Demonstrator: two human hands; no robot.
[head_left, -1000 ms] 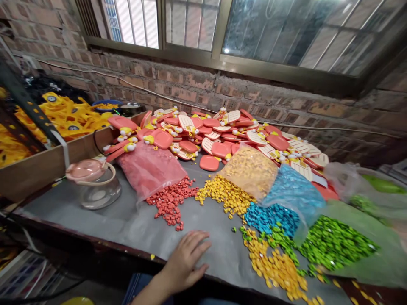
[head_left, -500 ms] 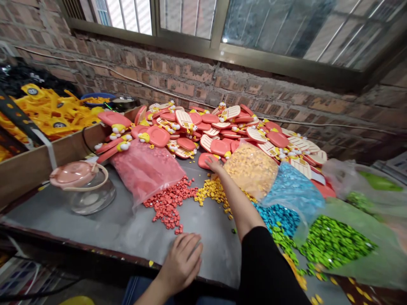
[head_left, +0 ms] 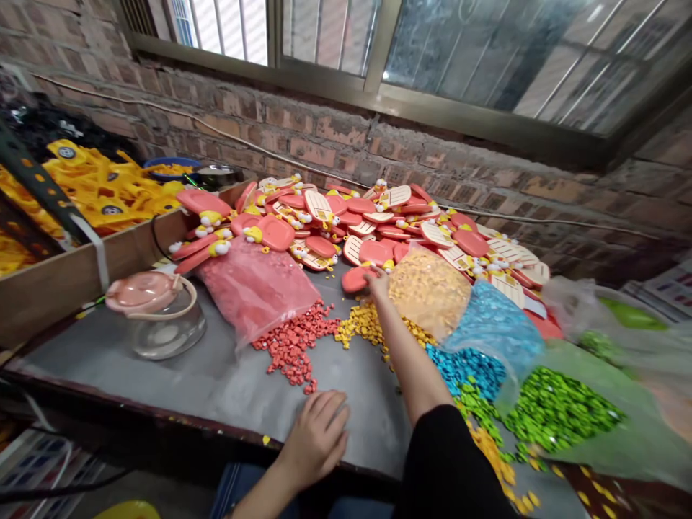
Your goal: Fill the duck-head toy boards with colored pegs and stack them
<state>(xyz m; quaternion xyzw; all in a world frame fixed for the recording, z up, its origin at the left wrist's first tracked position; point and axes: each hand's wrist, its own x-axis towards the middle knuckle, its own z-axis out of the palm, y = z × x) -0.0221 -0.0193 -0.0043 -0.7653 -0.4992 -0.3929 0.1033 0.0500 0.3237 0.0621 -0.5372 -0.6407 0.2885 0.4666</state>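
Reaching to the front of the pile, my right hand (head_left: 377, 280) is closed on the right end of a red oval plastic toy (head_left: 355, 280). Its fingertips are partly hidden. My left hand (head_left: 320, 432) lies at the table's front edge with fingers loosely bent and nothing in them. Just beyond it are small red plastic pieces (head_left: 292, 346), spilling from a pink bag (head_left: 259, 285). Small yellow pieces (head_left: 362, 324) lie beneath my right forearm, beside a clear bag of yellow pieces (head_left: 427, 288).
More red and cream toys (head_left: 378, 213) are heaped against the brick wall. To the right lie blue pieces (head_left: 470, 371) with their bag and green pieces (head_left: 562, 411) on a plastic bag. A glass pot (head_left: 167, 331) with a pink lid stands left, near a box of yellow parts (head_left: 97, 187).
My right hand's fingers have gone from spread over the red toy to closed on its end, and the toy appears slightly tilted. My left hand stays at the table edge. The view has shifted slightly.
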